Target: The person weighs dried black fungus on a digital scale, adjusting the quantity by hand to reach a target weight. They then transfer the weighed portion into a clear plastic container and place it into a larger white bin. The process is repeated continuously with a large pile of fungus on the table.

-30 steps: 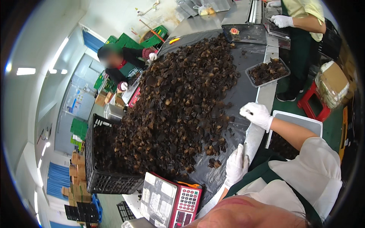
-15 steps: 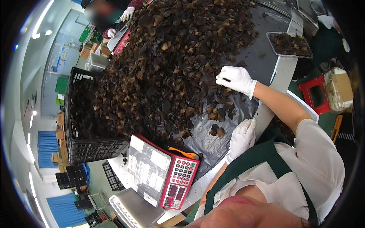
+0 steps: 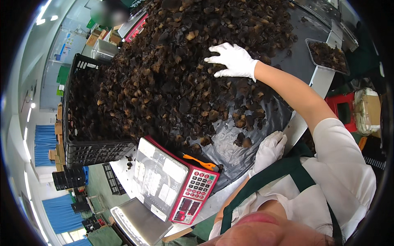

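Note:
A large heap of dark brown wood ear mushrooms [image 3: 164,78] covers the table, which is lined with black plastic sheeting [image 3: 230,141]. White gloves cover both my hands. My right hand [image 3: 234,61] is stretched over the heap's right side, fingers spread and nothing in them. Close to my body at the table edge, my left hand [image 3: 269,151] rests with curled fingers; whatever lies inside them is hidden. A few loose mushroom pieces [image 3: 243,140] lie on the sheeting to its left.
A red scale [image 3: 193,192] with a pale platform stands at the near left, an orange-handled tool [image 3: 201,162] beside it. More mushrooms fill a black crate [image 3: 100,153] and a clear tray [image 3: 348,67]. A person [image 3: 111,12] is at the far left; a red stool [image 3: 342,108] is at right.
My right hand has reached farther over the heap and its curled fingers have spread open. My left hand stays by the table edge. The view has shifted slightly.

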Demonstrator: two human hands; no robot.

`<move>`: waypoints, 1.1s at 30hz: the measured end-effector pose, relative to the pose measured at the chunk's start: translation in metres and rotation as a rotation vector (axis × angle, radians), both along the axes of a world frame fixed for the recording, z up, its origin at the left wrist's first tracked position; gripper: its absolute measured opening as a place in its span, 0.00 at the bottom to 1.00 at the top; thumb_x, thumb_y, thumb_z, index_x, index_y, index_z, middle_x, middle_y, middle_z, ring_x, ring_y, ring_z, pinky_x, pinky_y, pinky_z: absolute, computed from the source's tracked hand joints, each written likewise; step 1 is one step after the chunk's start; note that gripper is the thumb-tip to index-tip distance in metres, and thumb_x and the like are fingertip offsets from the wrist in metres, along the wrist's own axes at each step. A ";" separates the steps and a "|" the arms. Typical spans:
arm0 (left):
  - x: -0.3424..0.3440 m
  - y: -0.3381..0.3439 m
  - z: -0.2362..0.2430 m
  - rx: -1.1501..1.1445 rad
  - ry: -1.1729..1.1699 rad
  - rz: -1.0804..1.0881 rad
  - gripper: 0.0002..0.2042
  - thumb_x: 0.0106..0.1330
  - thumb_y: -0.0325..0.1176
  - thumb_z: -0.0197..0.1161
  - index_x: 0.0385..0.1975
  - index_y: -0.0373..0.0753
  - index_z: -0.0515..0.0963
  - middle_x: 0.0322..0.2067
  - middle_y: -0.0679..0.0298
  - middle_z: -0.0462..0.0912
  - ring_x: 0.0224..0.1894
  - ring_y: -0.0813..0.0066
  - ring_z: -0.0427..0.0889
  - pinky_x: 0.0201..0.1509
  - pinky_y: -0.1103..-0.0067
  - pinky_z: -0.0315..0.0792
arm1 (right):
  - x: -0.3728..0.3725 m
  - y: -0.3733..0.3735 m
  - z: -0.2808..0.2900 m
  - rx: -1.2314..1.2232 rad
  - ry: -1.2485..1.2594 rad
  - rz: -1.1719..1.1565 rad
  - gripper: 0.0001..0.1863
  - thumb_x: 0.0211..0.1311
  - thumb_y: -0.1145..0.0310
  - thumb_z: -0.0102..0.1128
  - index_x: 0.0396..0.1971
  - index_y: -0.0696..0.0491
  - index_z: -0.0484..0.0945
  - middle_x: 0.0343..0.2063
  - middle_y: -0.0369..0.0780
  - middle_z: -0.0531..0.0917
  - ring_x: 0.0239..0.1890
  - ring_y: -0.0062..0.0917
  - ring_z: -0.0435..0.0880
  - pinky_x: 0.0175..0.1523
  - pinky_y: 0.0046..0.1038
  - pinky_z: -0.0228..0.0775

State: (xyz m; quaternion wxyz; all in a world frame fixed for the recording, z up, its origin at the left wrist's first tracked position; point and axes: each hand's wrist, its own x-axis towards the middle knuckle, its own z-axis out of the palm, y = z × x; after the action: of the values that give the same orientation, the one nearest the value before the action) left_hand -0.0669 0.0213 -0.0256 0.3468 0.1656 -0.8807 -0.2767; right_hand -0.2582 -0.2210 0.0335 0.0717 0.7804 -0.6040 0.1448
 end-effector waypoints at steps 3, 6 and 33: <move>0.001 0.002 0.000 0.016 -0.015 0.010 0.26 0.53 0.22 0.68 0.55 0.36 0.78 0.51 0.52 0.79 0.54 0.49 0.83 0.54 0.63 0.81 | -0.001 0.005 -0.008 0.084 -0.122 -0.086 0.23 0.66 0.43 0.66 0.57 0.34 0.85 0.52 0.34 0.82 0.55 0.29 0.82 0.51 0.33 0.83; 0.008 0.003 0.002 0.041 -0.081 -0.006 0.21 0.58 0.24 0.65 0.54 0.35 0.79 0.52 0.51 0.81 0.56 0.50 0.83 0.58 0.64 0.80 | -0.004 -0.004 0.004 0.226 -0.243 -0.090 0.22 0.66 0.43 0.65 0.53 0.37 0.87 0.47 0.35 0.83 0.51 0.32 0.86 0.52 0.36 0.81; 0.314 -0.014 0.134 -0.011 -0.459 1.281 0.26 0.74 0.42 0.66 0.65 0.31 0.76 0.62 0.39 0.78 0.64 0.41 0.75 0.69 0.61 0.69 | 0.158 0.049 0.119 0.561 -1.153 0.569 0.14 0.72 0.56 0.70 0.34 0.52 0.83 0.28 0.24 0.75 0.33 0.07 0.68 0.38 0.18 0.61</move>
State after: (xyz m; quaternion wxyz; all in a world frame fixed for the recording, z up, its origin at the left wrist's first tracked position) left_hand 0.2469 0.0072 0.1082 0.2473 0.7073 -0.6615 0.0301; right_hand -0.0999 -0.1717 0.1523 -0.5049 0.6961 -0.3325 0.3874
